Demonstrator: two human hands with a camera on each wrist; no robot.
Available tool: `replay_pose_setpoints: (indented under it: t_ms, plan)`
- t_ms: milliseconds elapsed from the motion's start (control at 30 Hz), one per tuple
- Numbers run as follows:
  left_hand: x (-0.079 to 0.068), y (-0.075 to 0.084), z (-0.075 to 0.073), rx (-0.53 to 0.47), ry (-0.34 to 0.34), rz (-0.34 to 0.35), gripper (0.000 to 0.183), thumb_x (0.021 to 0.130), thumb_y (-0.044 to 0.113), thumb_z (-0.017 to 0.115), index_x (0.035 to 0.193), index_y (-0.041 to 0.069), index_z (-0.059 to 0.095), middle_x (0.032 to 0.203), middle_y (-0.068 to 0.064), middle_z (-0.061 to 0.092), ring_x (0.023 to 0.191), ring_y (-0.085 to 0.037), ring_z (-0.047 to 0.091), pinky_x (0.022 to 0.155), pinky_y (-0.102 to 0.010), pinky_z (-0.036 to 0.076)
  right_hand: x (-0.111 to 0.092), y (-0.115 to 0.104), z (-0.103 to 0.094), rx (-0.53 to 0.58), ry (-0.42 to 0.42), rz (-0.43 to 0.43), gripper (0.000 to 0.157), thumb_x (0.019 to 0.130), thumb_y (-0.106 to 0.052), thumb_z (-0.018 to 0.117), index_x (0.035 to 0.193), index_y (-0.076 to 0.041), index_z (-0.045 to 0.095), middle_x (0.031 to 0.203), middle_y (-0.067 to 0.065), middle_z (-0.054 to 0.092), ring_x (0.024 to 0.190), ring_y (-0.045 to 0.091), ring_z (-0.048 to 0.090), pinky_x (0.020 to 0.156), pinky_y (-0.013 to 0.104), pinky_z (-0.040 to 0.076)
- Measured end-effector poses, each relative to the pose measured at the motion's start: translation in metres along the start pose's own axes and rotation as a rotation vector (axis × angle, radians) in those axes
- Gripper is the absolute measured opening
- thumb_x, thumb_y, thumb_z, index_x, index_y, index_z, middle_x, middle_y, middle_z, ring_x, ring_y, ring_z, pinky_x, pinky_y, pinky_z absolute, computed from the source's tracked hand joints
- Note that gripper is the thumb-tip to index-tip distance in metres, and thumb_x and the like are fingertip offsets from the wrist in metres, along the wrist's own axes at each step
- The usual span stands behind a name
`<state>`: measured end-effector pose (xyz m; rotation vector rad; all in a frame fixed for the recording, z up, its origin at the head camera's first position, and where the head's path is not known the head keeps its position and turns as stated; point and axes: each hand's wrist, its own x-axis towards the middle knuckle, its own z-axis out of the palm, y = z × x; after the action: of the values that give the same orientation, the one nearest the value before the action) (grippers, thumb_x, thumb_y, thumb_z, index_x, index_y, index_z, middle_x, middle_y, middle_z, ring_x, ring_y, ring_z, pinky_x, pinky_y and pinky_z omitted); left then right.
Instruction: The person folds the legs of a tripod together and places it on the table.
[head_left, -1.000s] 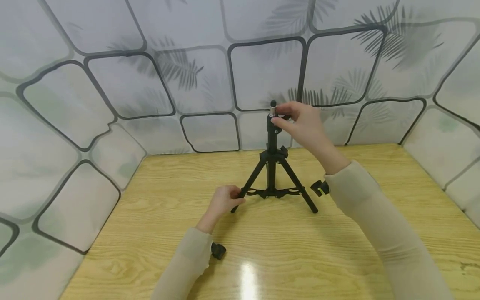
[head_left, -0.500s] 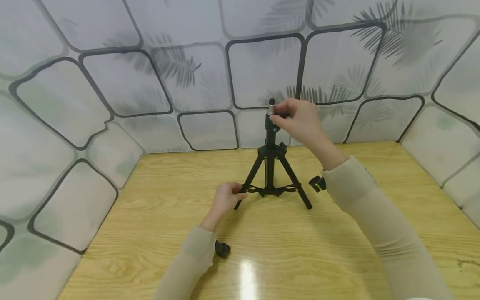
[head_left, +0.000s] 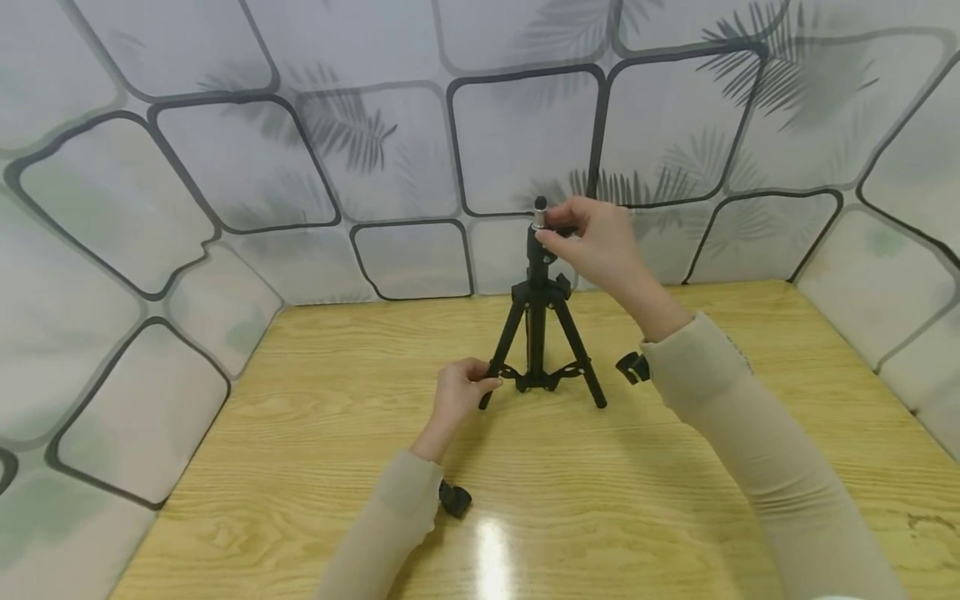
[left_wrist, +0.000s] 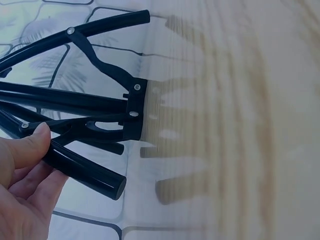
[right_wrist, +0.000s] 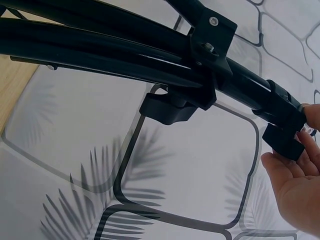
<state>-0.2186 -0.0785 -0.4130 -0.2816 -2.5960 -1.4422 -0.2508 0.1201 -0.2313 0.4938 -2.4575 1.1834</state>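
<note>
A black light-stand tripod point(head_left: 536, 342) stands upright on its partly spread legs, a silver stud point(head_left: 540, 217) with a dark tip at its top. My left hand point(head_left: 453, 392) pinches the lower part of its left leg point(left_wrist: 92, 175) between thumb and fingers, as the left wrist view shows close up. At the top of the column, my right hand point(head_left: 603, 242) grips the collar below the stud, thumb on one side and fingers around the other. In the right wrist view the fingers lie at the upper knob point(right_wrist: 284, 142). A second knob point(right_wrist: 170, 107) sits lower, at the leg collar.
The wooden table point(head_left: 360, 358) meets patterned cloth walls point(head_left: 412, 258) at the back and both sides. A black wrist mount point(head_left: 455, 500) shows under the left sleeve, another point(head_left: 633, 367) beside the right sleeve. The front of the table carries a bright glare.
The tripod's legs have drawn closer together. My left hand has moved right and slightly back with the left leg, while my right hand stays at the top of the column.
</note>
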Motion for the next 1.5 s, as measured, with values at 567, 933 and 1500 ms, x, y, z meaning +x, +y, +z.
replay_pose_setpoints:
  t_ms: [567,933,1500]
  plan:
    - [0.006,0.002,0.012,-0.183,0.076,-0.023,0.023,0.072,0.004,0.072,0.089,0.000,0.058,0.088,-0.010,0.062,0.086,-0.022,0.059,0.072,-0.031,0.050,-0.001,-0.001,0.001,0.007,0.015,-0.020,0.020,0.081,-0.018,0.065,0.096,-0.004,0.063,0.095,0.007,0.064,0.083,0.015,0.060,0.070,0.030,0.048]
    - [0.007,0.005,0.016,-0.266,0.103,-0.011,0.021,0.074,0.008,0.071,0.091,-0.001,0.062,0.093,-0.011,0.063,0.091,-0.021,0.059,0.076,-0.033,0.048,0.000,-0.001,0.001,-0.024,0.021,-0.041,0.021,0.081,-0.019,0.065,0.096,-0.004,0.064,0.094,0.007,0.064,0.081,0.016,0.059,0.069,0.030,0.047]
    - [0.013,0.007,0.028,-0.390,0.120,0.014,0.022,0.075,0.003,0.069,0.092,-0.006,0.058,0.096,-0.015,0.059,0.096,-0.027,0.056,0.079,-0.035,0.047,0.000,-0.002,0.003,-0.040,0.030,-0.045,0.021,0.081,-0.020,0.064,0.096,-0.005,0.064,0.094,0.006,0.065,0.076,0.014,0.057,0.062,0.025,0.042]
